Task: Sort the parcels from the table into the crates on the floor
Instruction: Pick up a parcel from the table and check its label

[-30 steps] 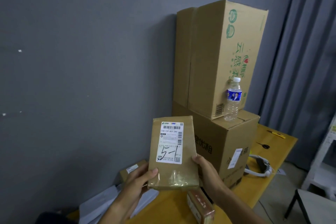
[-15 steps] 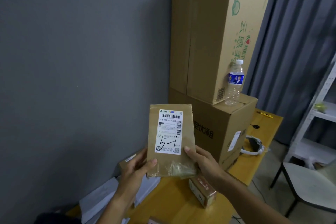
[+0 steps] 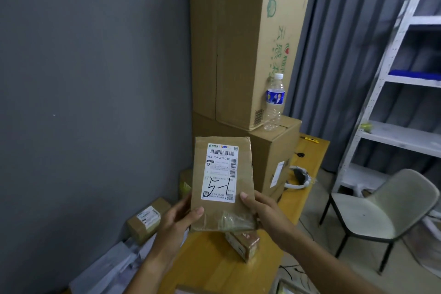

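Behind the held parcel, a tall carton (image 3: 241,43) is standing on a wider carton (image 3: 269,157) on the wooden table (image 3: 224,267). Both hands are holding the flat brown parcel (image 3: 223,184) upright above that table: the left hand (image 3: 176,224) is gripping its lower left edge, the right hand (image 3: 265,212) its lower right, thumbs lying across the labelled face.

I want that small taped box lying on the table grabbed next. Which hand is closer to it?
Right. The right hand grips the labelled parcel just above the small taped box; the left hand holds the parcel's other edge, farther left of it.
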`<state>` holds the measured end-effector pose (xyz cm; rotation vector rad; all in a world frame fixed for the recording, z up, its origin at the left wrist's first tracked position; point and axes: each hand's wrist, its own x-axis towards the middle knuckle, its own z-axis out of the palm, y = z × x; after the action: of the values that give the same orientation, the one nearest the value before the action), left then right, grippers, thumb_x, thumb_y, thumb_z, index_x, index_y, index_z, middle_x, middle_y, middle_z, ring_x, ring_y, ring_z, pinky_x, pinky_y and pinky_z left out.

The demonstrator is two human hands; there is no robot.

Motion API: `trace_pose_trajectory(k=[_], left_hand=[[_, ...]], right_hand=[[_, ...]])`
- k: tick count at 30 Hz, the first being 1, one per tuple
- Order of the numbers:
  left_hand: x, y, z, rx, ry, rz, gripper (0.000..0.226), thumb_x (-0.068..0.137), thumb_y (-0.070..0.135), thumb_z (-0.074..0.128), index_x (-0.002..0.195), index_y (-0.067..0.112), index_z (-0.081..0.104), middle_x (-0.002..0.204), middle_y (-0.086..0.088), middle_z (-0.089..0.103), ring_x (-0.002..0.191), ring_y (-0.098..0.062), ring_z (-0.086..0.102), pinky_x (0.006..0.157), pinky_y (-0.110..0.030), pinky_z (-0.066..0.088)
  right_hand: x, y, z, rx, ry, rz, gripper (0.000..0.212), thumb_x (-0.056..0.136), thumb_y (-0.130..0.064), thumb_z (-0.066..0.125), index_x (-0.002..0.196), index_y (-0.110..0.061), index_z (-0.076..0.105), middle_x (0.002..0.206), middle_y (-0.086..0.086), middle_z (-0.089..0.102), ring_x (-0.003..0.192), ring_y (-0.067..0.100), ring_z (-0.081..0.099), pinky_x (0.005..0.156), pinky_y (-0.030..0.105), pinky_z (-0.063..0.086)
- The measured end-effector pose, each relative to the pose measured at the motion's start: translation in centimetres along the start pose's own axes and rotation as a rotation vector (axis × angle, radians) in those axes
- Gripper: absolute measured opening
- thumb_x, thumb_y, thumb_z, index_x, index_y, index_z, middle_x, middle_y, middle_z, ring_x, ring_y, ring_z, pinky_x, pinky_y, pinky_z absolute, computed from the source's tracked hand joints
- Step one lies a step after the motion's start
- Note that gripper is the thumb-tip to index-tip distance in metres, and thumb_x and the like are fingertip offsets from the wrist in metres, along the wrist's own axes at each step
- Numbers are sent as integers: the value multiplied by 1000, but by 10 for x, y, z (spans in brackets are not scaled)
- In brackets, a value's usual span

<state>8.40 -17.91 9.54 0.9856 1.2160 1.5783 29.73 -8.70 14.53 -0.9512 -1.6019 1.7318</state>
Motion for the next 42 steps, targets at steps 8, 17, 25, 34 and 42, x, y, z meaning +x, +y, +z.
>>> trace_pose_trajectory(k=[8, 17, 25, 34, 42], left_hand=[[14, -10, 69, -11, -110, -30, 77, 61, 46, 84, 132, 25, 62, 122, -4, 72, 112, -25, 69, 97, -47, 53], [-10, -41, 193, 16, -331, -76, 73, 70, 38, 81, 138, 28, 56, 124, -2, 72, 114, -26, 68, 99, -52, 52], [-69, -60, 305, 55, -563, -119, 53, 88, 27, 75, 138, 24, 58, 128, 1, 70, 117, -20, 67, 94, -39, 57], [-152, -92, 417, 56, -721, -198, 41, 90, 18, 72, 130, 19, 65, 124, -5, 71, 115, -27, 68, 103, -50, 50], [-197, -128, 490, 53, -796, -245, 46, 87, 18, 72, 132, 20, 64, 123, -3, 72, 114, -25, 69, 98, -46, 53]], right_hand=[[-46, -1, -62, -34, 130, -22, 31, 99, -30, 62, 129, -34, 64, 119, -10, 74, 108, 12, 71, 80, 29, 60], [-153, 23, -156, -5, 342, -43, 33, 99, -28, 61, 132, -29, 64, 123, -3, 73, 113, 19, 70, 96, 45, 57], [-270, 51, -218, 51, 539, -19, 28, 100, -23, 60, 128, -24, 66, 118, -2, 75, 105, 16, 73, 75, 27, 58], [-411, 77, -275, 112, 703, -3, 26, 101, -15, 58, 125, -17, 67, 113, 0, 77, 98, 16, 75, 71, 24, 58], [-480, 114, -324, 169, 845, 16, 26, 99, -13, 61, 124, -13, 68, 118, 7, 75, 104, 23, 74, 81, 34, 60]])
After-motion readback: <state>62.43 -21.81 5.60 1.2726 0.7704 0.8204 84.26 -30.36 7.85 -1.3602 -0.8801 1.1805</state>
